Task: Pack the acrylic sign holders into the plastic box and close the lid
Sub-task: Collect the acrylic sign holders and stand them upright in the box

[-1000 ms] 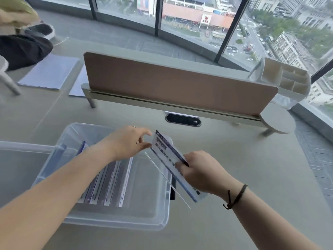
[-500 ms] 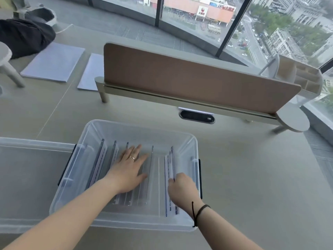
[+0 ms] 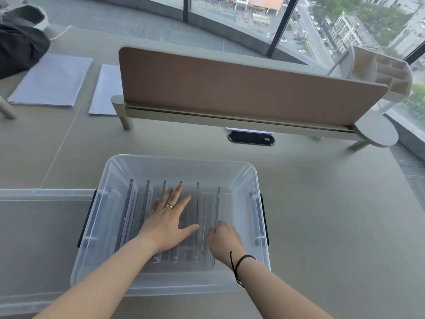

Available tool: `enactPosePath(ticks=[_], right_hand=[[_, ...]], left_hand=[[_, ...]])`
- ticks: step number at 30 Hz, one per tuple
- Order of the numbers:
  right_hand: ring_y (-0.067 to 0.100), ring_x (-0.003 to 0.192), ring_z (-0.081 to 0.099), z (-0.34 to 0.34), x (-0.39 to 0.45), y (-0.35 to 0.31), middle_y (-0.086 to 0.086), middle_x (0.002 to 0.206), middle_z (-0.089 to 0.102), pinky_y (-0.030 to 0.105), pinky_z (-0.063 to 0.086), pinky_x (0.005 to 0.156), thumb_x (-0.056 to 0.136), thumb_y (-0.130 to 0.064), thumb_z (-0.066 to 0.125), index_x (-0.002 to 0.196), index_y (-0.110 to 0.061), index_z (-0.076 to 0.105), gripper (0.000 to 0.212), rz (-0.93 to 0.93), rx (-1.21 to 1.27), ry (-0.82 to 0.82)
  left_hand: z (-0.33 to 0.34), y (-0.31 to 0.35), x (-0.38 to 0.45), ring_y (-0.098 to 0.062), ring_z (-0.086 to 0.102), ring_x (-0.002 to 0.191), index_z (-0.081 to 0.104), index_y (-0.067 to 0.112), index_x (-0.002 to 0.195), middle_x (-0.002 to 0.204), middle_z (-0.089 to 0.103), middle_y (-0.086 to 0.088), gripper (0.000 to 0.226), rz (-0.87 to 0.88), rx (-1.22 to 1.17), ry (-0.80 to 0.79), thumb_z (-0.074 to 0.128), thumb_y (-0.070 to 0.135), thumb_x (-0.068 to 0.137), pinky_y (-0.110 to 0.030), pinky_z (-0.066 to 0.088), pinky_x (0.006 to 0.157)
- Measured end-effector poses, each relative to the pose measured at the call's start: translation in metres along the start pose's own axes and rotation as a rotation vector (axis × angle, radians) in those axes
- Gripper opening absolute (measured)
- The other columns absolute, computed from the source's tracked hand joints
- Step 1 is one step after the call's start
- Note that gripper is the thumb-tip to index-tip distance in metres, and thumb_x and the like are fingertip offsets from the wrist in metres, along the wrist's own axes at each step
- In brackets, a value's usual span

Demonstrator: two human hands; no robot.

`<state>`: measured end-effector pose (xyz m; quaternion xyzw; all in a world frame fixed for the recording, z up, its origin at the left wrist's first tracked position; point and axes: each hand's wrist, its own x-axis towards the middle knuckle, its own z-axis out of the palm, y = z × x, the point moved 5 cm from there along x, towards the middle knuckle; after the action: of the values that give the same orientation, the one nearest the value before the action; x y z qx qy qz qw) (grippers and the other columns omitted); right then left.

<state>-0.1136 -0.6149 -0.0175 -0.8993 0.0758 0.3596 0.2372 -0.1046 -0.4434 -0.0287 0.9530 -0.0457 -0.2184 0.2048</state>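
Observation:
A clear plastic box [image 3: 177,161] stands open on the desk in front of me. Several acrylic sign holders [image 3: 133,212] stand on edge inside it in a row. My left hand [image 3: 169,217] lies flat with spread fingers on the tops of the middle holders. My right hand [image 3: 224,240] is inside the box at the right end of the row, its fingers curled on the rightmost sign holder [image 3: 216,208]. The clear lid [image 3: 39,226] lies flat on the desk to the left of the box.
A brown desk divider [image 3: 241,86] runs across behind the box, with a black cable port [image 3: 250,138] below it. White papers [image 3: 53,79] lie at the far left beside a dark bag [image 3: 18,49]. A white organiser [image 3: 381,72] sits at the far right.
My right hand carried the last sign holder from above the box's right rim down into the box. My left hand went from pinching its corner to lying flat on the row.

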Motion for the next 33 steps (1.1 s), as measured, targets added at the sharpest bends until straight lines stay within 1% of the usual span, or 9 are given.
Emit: enactPosePath(ticks=[2, 4, 8, 13, 19, 21, 25, 27, 33], right_hand=[[0.024, 0.073, 0.049, -0.001, 0.001, -0.003, 0.003, 0.080, 0.050, 0.029, 0.034, 0.053, 0.098, -0.017, 0.038, 0.084, -0.012, 0.045, 0.017, -0.024, -0.008, -0.016], [0.026, 0.078, 0.048, -0.003, 0.002, -0.005, 0.005, 0.086, 0.050, 0.032, 0.037, 0.062, 0.099, -0.014, 0.036, 0.074, -0.015, 0.040, 0.025, -0.045, -0.033, -0.021], [0.025, 0.076, 0.046, -0.002, 0.003, -0.008, 0.003, 0.080, 0.046, 0.033, 0.036, 0.057, 0.099, -0.012, 0.035, 0.068, -0.018, 0.032, 0.031, -0.060, -0.066, -0.023], [0.027, 0.083, 0.047, -0.003, 0.005, -0.012, 0.010, 0.094, 0.052, 0.033, 0.039, 0.070, 0.099, -0.011, 0.033, 0.067, -0.019, 0.031, 0.033, -0.077, -0.090, -0.031], [0.027, 0.077, 0.048, 0.002, 0.010, -0.006, 0.002, 0.077, 0.046, 0.032, 0.037, 0.066, 0.099, -0.016, 0.035, 0.077, -0.016, 0.038, 0.023, -0.040, -0.019, -0.017], [0.027, 0.076, 0.049, 0.001, 0.011, -0.007, 0.005, 0.083, 0.049, 0.033, 0.037, 0.066, 0.100, -0.017, 0.035, 0.084, -0.012, 0.042, 0.018, -0.038, -0.012, -0.016], [0.027, 0.078, 0.048, 0.000, 0.011, -0.008, 0.008, 0.091, 0.051, 0.032, 0.037, 0.064, 0.100, -0.015, 0.035, 0.078, -0.015, 0.039, 0.023, -0.048, -0.043, -0.023], [0.027, 0.077, 0.048, 0.000, 0.011, -0.009, 0.011, 0.094, 0.054, 0.032, 0.036, 0.060, 0.100, -0.015, 0.035, 0.086, -0.011, 0.042, 0.016, -0.043, -0.040, -0.030], [0.027, 0.080, 0.050, 0.001, 0.011, -0.009, 0.012, 0.097, 0.056, 0.032, 0.040, 0.068, 0.099, -0.013, 0.036, 0.091, -0.010, 0.043, 0.011, -0.036, -0.068, -0.029]], left_hand=[[-0.001, 0.002, 0.000, -0.012, -0.023, 0.146, 0.002, 0.038, 0.154, 0.152, -0.038, 0.021, 0.089, -0.011, -0.012, 0.002, 0.040, 0.077, 0.083, -0.047, 0.001, 0.121], [-0.002, 0.003, 0.000, -0.011, -0.023, 0.146, 0.001, 0.039, 0.154, 0.151, -0.038, 0.021, 0.089, -0.019, -0.015, 0.001, 0.041, 0.076, 0.083, -0.046, 0.002, 0.121], [-0.002, 0.003, 0.000, -0.012, -0.024, 0.146, 0.001, 0.039, 0.154, 0.151, -0.039, 0.021, 0.089, -0.025, -0.014, -0.007, 0.042, 0.075, 0.084, -0.045, 0.001, 0.120], [-0.002, 0.004, -0.001, -0.010, -0.028, 0.144, 0.000, 0.038, 0.154, 0.151, -0.040, 0.020, 0.089, -0.028, -0.030, -0.016, 0.044, 0.072, 0.085, -0.043, -0.002, 0.120], [-0.003, 0.005, -0.002, -0.009, -0.028, 0.144, 0.001, 0.038, 0.154, 0.151, -0.039, 0.020, 0.089, -0.035, -0.039, -0.020, 0.046, 0.071, 0.085, -0.042, -0.002, 0.118], [-0.002, 0.005, -0.001, -0.010, -0.028, 0.144, 0.001, 0.038, 0.154, 0.151, -0.039, 0.021, 0.088, -0.036, -0.035, -0.024, 0.045, 0.071, 0.086, -0.042, -0.002, 0.118], [-0.003, 0.005, -0.001, -0.010, -0.028, 0.144, 0.001, 0.038, 0.154, 0.151, -0.039, 0.021, 0.088, -0.036, -0.041, -0.022, 0.045, 0.071, 0.086, -0.043, -0.001, 0.118], [-0.003, 0.005, -0.002, -0.011, -0.027, 0.144, 0.001, 0.038, 0.154, 0.151, -0.038, 0.020, 0.088, -0.036, -0.043, -0.022, 0.045, 0.071, 0.085, -0.043, -0.001, 0.119], [-0.002, 0.005, -0.002, -0.010, -0.028, 0.144, 0.000, 0.038, 0.154, 0.151, -0.039, 0.021, 0.089, -0.037, -0.044, -0.025, 0.045, 0.071, 0.086, -0.043, 0.000, 0.119]])
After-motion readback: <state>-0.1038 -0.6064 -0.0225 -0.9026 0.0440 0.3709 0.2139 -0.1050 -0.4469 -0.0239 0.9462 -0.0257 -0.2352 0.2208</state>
